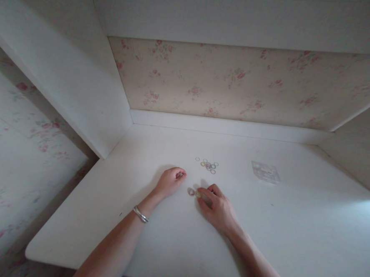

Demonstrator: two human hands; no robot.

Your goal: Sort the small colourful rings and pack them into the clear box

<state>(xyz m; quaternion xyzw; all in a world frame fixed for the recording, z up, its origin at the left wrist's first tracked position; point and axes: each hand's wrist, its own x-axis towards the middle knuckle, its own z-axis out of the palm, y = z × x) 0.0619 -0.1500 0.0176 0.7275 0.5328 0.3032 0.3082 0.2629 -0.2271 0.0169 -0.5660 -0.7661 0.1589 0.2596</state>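
Observation:
On the white desk (pixel 292 228), a small cluster of several coloured rings (pixel 208 165) lies near the middle. My left hand (pixel 170 181) rests in a loose fist on the desk, left of the cluster, with a silver bracelet (pixel 140 214) on its wrist. Whether something is inside the fist I cannot tell. My right hand (pixel 215 205) lies palm down just below the cluster, its fingertips pinching a small ring-like piece. One more ring (pixel 191 192) lies flat on the desk right beside those fingertips.
A small clear plastic bag (pixel 265 172) lies flat to the right of the rings. White side panels and a floral wallpapered back wall (pixel 238 83) enclose the desk. The desk's front edge and rounded left corner (pixel 32 252) are near me.

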